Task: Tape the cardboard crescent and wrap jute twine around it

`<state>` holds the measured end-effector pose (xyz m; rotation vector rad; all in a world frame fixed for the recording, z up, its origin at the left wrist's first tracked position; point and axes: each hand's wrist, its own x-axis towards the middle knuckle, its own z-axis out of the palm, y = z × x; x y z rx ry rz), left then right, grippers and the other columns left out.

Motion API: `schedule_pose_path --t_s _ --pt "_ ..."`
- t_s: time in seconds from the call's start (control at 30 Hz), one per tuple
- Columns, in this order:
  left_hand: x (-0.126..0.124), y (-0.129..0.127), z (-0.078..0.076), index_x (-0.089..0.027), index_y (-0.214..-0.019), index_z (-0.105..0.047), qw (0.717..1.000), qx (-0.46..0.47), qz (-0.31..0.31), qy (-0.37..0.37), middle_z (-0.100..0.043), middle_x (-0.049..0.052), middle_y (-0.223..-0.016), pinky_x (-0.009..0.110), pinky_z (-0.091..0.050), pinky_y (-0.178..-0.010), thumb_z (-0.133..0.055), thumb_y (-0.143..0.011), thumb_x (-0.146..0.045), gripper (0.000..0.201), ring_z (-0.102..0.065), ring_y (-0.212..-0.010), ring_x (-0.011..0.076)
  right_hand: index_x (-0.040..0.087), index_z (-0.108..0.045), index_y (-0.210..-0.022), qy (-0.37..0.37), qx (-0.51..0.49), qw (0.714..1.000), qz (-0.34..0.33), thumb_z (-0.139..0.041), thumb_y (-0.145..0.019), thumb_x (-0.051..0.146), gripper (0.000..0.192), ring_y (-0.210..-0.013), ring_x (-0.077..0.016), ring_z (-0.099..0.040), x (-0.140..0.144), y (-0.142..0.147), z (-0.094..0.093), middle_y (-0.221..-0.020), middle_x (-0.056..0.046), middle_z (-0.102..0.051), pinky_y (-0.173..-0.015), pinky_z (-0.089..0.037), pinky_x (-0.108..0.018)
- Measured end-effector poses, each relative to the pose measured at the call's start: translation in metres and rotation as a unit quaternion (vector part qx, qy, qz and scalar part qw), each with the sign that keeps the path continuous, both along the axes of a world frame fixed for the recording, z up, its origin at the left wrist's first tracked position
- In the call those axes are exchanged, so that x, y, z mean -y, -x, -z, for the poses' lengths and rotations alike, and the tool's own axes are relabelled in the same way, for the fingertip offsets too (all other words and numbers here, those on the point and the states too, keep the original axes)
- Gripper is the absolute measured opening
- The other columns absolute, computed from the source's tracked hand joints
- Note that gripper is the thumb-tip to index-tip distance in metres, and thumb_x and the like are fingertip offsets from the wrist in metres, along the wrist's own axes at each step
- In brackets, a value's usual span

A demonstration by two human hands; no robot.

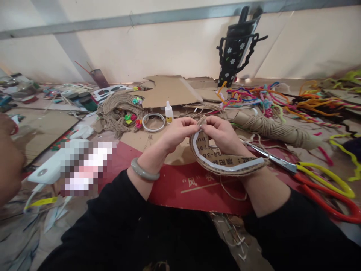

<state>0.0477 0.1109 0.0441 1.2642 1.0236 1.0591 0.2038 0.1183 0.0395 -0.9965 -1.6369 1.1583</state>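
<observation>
Both hands meet at the upper tip of a curved cardboard crescent point(214, 162) edged with twine, a pale tape strip running along its face. My left hand point(182, 131) pinches that tip from the left, thumb and forefinger together. Opposite it, my right hand point(221, 131) pinches the same tip, the fingertips nearly touching. The crescent's lower end lies across my right wrist. Just beyond my left hand stand a small white glue bottle point(169, 112) and a white ring point(153, 122). Scissors point(293, 167) with yellow and red handles lie right of my right wrist.
A twine roll point(276, 130) lies behind the scissors, with colourful pipe cleaners point(267, 98) beyond. A black flowered tumbler point(235, 52) stands by the wall. Twine-covered pieces point(121, 109) sit back left. A white device point(53, 162) is at left, near another person's arm point(9, 162).
</observation>
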Motion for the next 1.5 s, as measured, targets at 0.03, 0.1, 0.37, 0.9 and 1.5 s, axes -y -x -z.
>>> schedule_pose_path --t_s 0.03,0.1,0.37,0.9,1.5 --pt "0.0001 -0.0002 -0.0001 -0.013 -0.064 -0.059 1.000 0.000 0.002 0.001 -0.052 -0.002 -0.058 0.021 -0.033 -0.052 -0.066 -0.069 -0.017 0.010 -0.043 -0.052 0.0059 0.019 -0.051 -0.066 -0.004 0.003 1.000 0.000 -0.057 -0.068 0.033 0.016 -0.056 -0.0100 -0.042 0.0001 -0.0002 0.0001 -0.061 0.003 -0.047 -0.053 -0.033 -0.026" --pt "0.0002 -0.0008 0.0000 -0.013 -0.065 -0.059 1.000 0.004 0.010 0.002 -0.052 -0.003 -0.059 0.022 -0.034 -0.053 -0.065 -0.070 -0.015 0.008 -0.044 -0.052 0.0058 0.019 -0.050 -0.064 -0.011 -0.002 1.000 0.003 -0.057 -0.068 0.031 0.015 -0.057 -0.0099 -0.041 0.0005 -0.0003 0.0003 -0.061 0.003 -0.047 -0.053 -0.033 -0.026" --pt "0.0018 -0.0049 -0.0009 -0.013 -0.065 -0.057 0.999 0.024 0.015 0.021 -0.052 -0.003 -0.058 0.020 -0.035 -0.052 -0.065 -0.075 -0.015 0.012 -0.044 -0.051 0.0053 0.018 -0.053 -0.066 0.010 -0.051 0.998 0.039 -0.060 -0.067 0.027 0.011 -0.055 -0.0089 -0.041 0.0013 0.0011 0.0007 -0.061 0.003 -0.048 -0.050 -0.034 -0.024" --pt "0.0020 -0.0033 -0.0042 -0.013 -0.064 -0.054 0.999 0.037 0.016 0.015 -0.046 -0.006 -0.055 0.019 -0.030 -0.051 -0.059 -0.078 -0.011 0.015 -0.040 -0.049 0.0041 0.019 -0.055 -0.068 0.010 -0.065 0.998 -0.010 -0.067 -0.073 0.030 0.017 -0.049 -0.0080 -0.046 0.0002 -0.0007 0.0027 -0.059 0.003 -0.050 -0.044 -0.038 -0.021" --pt "0.0009 -0.0024 -0.0028 -0.014 -0.065 -0.054 0.999 0.025 0.020 0.018 -0.046 -0.005 -0.056 0.020 -0.030 -0.052 -0.059 -0.078 -0.013 0.014 -0.041 -0.050 0.0047 0.020 -0.056 -0.067 0.027 -0.073 0.997 0.003 -0.068 -0.073 0.031 0.017 -0.049 -0.0089 -0.049 0.0006 0.0004 0.0024 -0.057 0.003 -0.049 -0.046 -0.042 -0.022"
